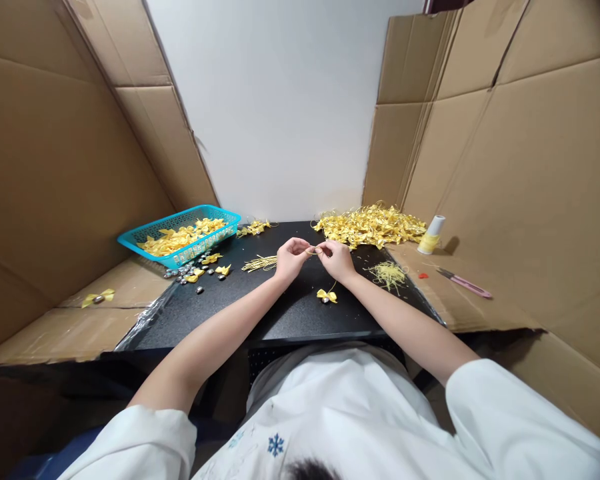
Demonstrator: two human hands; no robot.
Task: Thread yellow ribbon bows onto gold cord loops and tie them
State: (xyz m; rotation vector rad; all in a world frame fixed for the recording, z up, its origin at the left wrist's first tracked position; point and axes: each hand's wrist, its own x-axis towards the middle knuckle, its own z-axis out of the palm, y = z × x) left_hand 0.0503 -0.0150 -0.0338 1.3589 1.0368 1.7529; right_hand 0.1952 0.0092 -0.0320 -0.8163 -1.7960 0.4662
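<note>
My left hand and my right hand meet over the middle of the black tabletop, fingertips nearly touching. Both pinch a thin yellow cord, only part of which shows between and below the fingers. From under my right hand the cord runs down to a yellow ribbon bow with a small silvery bell-like bead at its centre. A bundle of cut yellow cords lies just left of my left hand. Right of my right wrist sits a loose heap of short yellow thread scraps.
A blue basket of yellow bows stands at the left, with silvery beads before it. A large pile of bows lies at the back right. Beyond are a thread spool and pink-handled snips. Cardboard walls flank the table.
</note>
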